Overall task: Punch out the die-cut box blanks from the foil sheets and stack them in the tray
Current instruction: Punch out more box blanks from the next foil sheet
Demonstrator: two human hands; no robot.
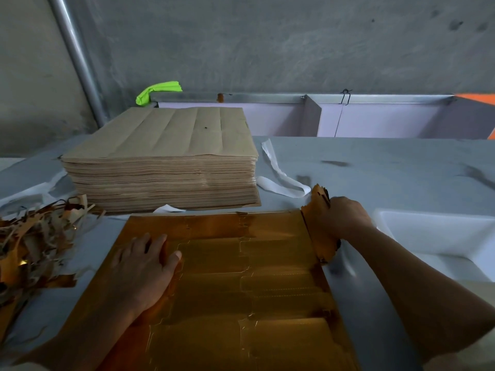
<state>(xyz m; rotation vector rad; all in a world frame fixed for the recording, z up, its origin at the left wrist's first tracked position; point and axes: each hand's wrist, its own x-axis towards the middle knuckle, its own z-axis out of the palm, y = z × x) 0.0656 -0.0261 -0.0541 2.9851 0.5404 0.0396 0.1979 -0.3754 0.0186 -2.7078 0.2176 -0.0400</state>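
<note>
Stripping stage, by the look of it: waste margin coming off the right edge of the gold foil sheet (241, 277), which lies face up on the table (375, 162) close to the person. Left hand (144, 266) flat, fingers straight, pinning the sheet. Right hand (340, 218) clenched round the crumpled edge strip (318, 207). Sheet shiny and creased, die lines visible, blanks seemingly unseparated. Next move probably needs a clean pull along the cut, then blanks to the white tray (442, 236) at right.
</note>
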